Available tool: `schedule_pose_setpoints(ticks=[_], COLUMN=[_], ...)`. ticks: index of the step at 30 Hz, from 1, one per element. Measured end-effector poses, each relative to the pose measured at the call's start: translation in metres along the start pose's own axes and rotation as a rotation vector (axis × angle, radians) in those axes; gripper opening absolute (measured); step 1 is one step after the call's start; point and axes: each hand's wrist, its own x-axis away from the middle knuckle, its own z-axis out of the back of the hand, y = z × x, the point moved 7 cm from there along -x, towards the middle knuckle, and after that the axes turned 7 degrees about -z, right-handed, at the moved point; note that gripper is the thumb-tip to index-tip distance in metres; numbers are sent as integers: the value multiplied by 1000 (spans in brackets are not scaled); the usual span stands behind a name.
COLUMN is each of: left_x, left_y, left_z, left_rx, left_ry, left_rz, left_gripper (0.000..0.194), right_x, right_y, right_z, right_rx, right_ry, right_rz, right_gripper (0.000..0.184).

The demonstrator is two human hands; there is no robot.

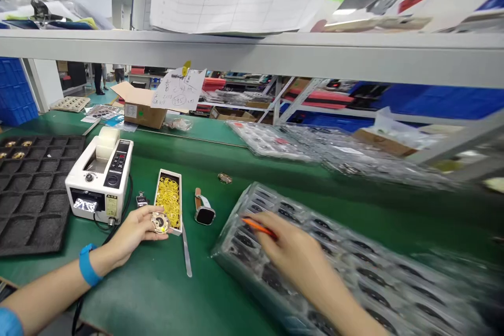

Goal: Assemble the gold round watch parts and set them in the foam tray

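Observation:
My left hand (136, 231) pinches a round gold-coloured part (159, 222) by its edge, with a small yellow spot on its face. It is held just in front of a narrow white box (180, 194) filled with small yellow rings (168, 197). My right hand (293, 247), slightly blurred, grips a slim orange tool (256, 226) whose exact kind I cannot make out. That hand is over the near left part of a clear plastic tray (246, 202), whose compartments hold several dark curved parts (362, 245).
A white tape dispenser (98, 173) stands left, beside a black compartment tray (35, 194). A watch (205, 215), a metal strip (186, 252) and another round part (224, 178) lie mid-table. A cardboard box (144, 110) sits behind; a shelf beam (252, 55) crosses above.

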Motion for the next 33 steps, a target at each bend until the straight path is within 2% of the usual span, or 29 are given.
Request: schedule_pose_setpoints(ticks=[3, 5, 7, 11, 16, 22, 33], left_x=[-2, -2, -2, -1, 4, 5, 6], left_y=[0, 1, 3, 4, 5, 2, 6], left_z=[0, -3, -5, -10, -16, -17, -20], left_rx=[9, 2, -17, -56, -91, -109, -107], left_ry=[-41, -81, -112, -159, -217, -212, -202], left_rz=[-44, -72, -97, -133, -149, -153, -191], left_gripper=[39, 45, 49, 51, 54, 52, 41], right_x=[3, 4, 5, 8, 15, 18, 24], right_y=[-60, -85, -96, -98, -96, -95, -103], right_z=[-27, -44, -59, -73, -72, -73, -66], right_rx=[-437, -628, -773, -937, -960, -934, -742], right_ry=[-174, -226, -261, -277, -262, -205, -37], right_rz=[10, -47, -120, -241, -268, -279, -190], right_gripper=[25, 25, 23, 21, 18, 18, 18])
